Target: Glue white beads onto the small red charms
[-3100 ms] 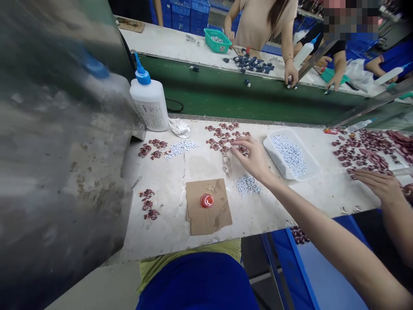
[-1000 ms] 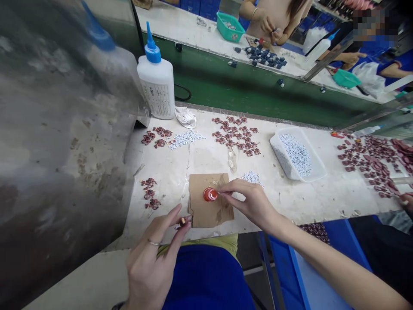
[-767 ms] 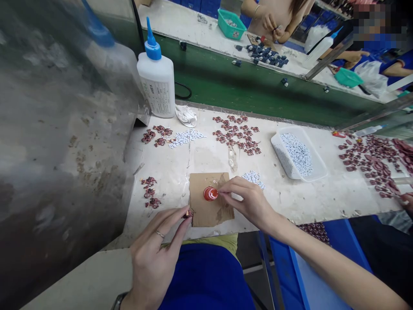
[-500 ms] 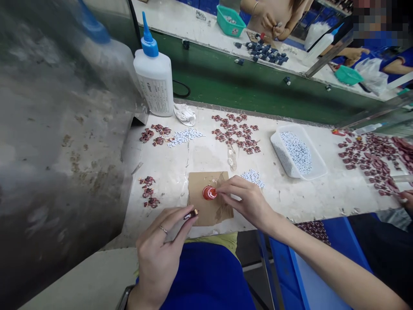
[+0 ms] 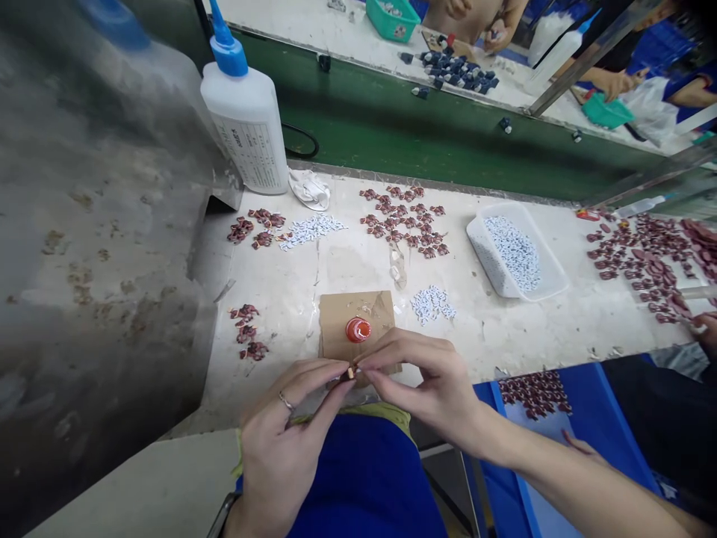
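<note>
My left hand point(image 5: 291, 418) pinches a small dark brown figurine piece point(image 5: 351, 372) with a tan patch between thumb and fingertips. Against that piece come the fingertips of my right hand point(image 5: 434, 373), closed in a pinch; whatever they hold is too small to make out. Just beyond the fingers, a small red cup point(image 5: 357, 329) with a shiny top stands on a square of brown cardboard point(image 5: 333, 310). A little heap of small white pieces with dark marks point(image 5: 432, 304) lies to the right of the cardboard.
Brown figurine pieces lie at left point(image 5: 246, 332) and behind point(image 5: 403, 220). A white bottle with a blue nozzle point(image 5: 246, 127) stands back left, beside a metal panel point(image 5: 101, 246). A clear tub point(image 5: 552, 273) holds white pieces. Another person's hand point(image 5: 585, 448) reaches over a blue crate point(image 5: 602, 403).
My right hand has moved from the red cup down and left to the figurine piece in my left hand. Another person's hand has appeared by the blue crate. The view has shifted slightly.
</note>
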The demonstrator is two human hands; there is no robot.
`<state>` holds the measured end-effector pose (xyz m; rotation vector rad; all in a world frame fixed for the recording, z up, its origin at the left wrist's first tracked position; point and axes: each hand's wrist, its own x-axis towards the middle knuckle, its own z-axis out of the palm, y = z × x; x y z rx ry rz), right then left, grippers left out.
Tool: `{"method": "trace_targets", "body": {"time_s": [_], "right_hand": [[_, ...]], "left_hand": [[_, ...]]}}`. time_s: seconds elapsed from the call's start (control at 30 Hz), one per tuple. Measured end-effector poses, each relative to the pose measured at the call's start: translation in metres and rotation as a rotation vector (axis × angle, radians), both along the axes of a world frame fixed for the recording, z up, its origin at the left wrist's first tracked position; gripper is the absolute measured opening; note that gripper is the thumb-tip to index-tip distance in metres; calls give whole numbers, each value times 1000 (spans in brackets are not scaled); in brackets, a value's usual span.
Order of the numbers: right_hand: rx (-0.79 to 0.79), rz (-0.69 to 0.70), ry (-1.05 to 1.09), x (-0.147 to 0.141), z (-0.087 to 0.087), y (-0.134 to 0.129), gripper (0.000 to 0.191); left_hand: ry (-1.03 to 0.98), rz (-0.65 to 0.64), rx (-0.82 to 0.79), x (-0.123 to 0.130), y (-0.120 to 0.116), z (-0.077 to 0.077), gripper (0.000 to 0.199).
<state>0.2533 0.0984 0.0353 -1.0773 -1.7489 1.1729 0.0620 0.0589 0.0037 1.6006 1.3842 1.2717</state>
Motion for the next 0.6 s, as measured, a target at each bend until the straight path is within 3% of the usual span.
{"method": "trace_targets", "body": {"time_s": [0.27,0.37,0.53,0.6], "right_hand": [[10,29,-52,0,-2,0,13],[147,76,-185,1,2,-2,17],[513,146,-417,7,7,-7,25],[576,161,-442,9,9,-7,29]], "left_hand": [[-16,8,-10,-1,-2,-1,35],[11,36,13,-1,-3,1,35],[-4,46,5,0,-2,5,34],[-26,25,-8,1,-2,7,36]]}}
